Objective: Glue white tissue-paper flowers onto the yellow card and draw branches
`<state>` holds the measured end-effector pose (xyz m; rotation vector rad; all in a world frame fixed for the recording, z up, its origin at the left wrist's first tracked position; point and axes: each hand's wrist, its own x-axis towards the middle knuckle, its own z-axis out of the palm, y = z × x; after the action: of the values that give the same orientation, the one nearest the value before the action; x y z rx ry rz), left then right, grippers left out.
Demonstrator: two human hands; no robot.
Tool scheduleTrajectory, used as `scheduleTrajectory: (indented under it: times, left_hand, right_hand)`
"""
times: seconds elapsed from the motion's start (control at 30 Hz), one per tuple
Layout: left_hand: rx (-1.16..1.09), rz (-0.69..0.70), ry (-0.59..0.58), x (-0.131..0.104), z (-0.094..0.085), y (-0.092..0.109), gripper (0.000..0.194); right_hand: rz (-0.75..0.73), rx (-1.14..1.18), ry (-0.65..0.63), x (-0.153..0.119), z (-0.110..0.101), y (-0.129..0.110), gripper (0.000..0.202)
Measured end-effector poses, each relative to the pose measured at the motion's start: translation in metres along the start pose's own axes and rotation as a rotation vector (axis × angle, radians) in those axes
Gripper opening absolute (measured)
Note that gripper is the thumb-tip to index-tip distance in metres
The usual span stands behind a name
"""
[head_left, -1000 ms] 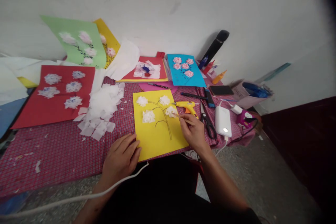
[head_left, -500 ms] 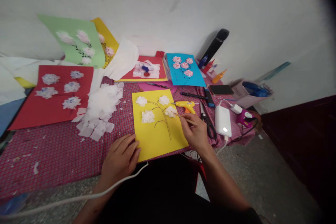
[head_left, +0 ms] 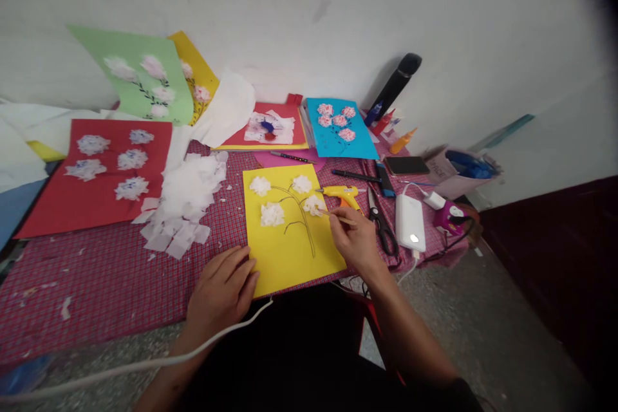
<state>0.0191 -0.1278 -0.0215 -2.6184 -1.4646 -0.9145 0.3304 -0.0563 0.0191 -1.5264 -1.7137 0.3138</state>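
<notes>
A yellow sheet of paper (head_left: 284, 261) lies at the table's front edge, with a drawn branching stem and several white tissue-paper flowers (head_left: 273, 214) on it. My right hand (head_left: 356, 241) pinches a thin wooden stick (head_left: 344, 218), whose tip is at the rightmost tissue flower (head_left: 313, 206). I cannot tell whether the tip presses into it. My left hand (head_left: 222, 286) rests flat over the sheet's lower left edge, fingers stretched out and holding nothing. A yellow glue gun (head_left: 340, 192) lies just beyond my right hand, near black-handled scissors (head_left: 383, 232).
White tissue squares (head_left: 186, 196) are heaped to the left, beside a red flower sheet (head_left: 53, 206). A blue flower sheet (head_left: 316, 141) is at the back. Rightward are a phone (head_left: 408, 165), a white power bank (head_left: 410, 222) and glue bottles (head_left: 403, 141). A white cable (head_left: 207, 344) crosses my left forearm.
My right hand and the stick have shifted very slightly left, with the tip still at the same flower. My left hand and the yellow sheet have not moved.
</notes>
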Motion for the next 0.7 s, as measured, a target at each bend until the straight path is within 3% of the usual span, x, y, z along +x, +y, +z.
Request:
scheduleTrajectory:
  times: [0.5, 0.7]
  left_hand:
    - [0.021, 0.015, -0.009, -0.001, 0.0, -0.001, 0.027]
    - [0.009, 0.005, -0.013, 0.0, 0.0, 0.001, 0.027]
  right_hand:
    - [0.086, 0.038, -0.019, 0.0, -0.003, -0.003, 0.018]
    - [0.022, 0.111, 0.038, -0.007, -0.011, -0.006, 0.017]
